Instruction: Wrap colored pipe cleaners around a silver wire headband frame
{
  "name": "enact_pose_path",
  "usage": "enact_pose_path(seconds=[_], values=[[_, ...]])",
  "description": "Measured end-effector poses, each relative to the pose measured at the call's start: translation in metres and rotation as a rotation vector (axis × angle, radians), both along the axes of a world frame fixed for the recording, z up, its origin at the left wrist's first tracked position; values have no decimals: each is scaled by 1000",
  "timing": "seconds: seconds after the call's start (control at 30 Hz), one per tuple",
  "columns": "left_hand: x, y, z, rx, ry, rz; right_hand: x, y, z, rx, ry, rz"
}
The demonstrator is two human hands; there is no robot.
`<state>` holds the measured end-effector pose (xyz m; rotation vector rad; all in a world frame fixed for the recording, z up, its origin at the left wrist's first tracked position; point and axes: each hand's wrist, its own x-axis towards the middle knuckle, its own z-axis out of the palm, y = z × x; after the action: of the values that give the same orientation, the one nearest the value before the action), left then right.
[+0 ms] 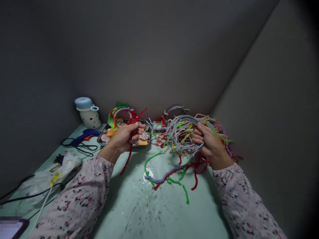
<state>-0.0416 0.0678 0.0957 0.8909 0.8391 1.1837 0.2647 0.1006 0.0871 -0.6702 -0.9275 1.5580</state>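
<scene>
My left hand (pixel 128 135) is closed around a red pipe cleaner (pixel 130 156), whose fuzzy ends stick out above and below the fingers. Just behind it stand curved bands (pixel 122 109) wrapped in green, pink and purple pipe cleaner; whether the fingers also grip them I cannot tell. My right hand (pixel 208 141) grips a bundle of thin grey hoops (pixel 178 132) by its right side, held above the table. Under and behind that bundle lies a heap of many-coloured pipe cleaners (pixel 211 121). Loose green, red and purple pipe cleaners (pixel 161 181) lie on the table in front.
A metal tray (pixel 142 145) of decorated pieces sits behind my left hand. To the left are a blue-lidded cup (pixel 88 114), a blue glue gun (pixel 83 136) with its cable, plastic bags (pixel 42 182) and a phone-like device (pixel 13 229). Grey walls bound the pale green table (pixel 159 215).
</scene>
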Motion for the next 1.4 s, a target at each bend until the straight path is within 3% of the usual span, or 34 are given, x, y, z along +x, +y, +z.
enact_pose_path(seconds=[0.13, 0.3, 0.5, 0.7, 0.83, 1.0, 1.2, 1.4], values=[[-11, -7, 21, 19, -39, 14, -6, 14, 13, 20, -24, -53], [-19, -9, 29, -3, -52, 38, -50, 47, 18, 53, -223, 38], [-23, -4, 22, 42, 1, 82, -100, 104, -1, 107, -477, 25], [-26, -1, 19, 53, 38, 84, -110, 149, -22, 253, -895, -98], [-25, 3, 16, 43, 36, 84, -110, 154, -34, 385, -1213, -201], [-22, 4, 14, 18, 50, 94, -116, 149, -43, 481, -1534, -230], [-19, 6, 9, 12, 65, 93, -116, 145, -31, 573, -1790, -201], [-15, 7, 5, 13, 72, 78, -109, 135, -19, 701, -1880, -204]])
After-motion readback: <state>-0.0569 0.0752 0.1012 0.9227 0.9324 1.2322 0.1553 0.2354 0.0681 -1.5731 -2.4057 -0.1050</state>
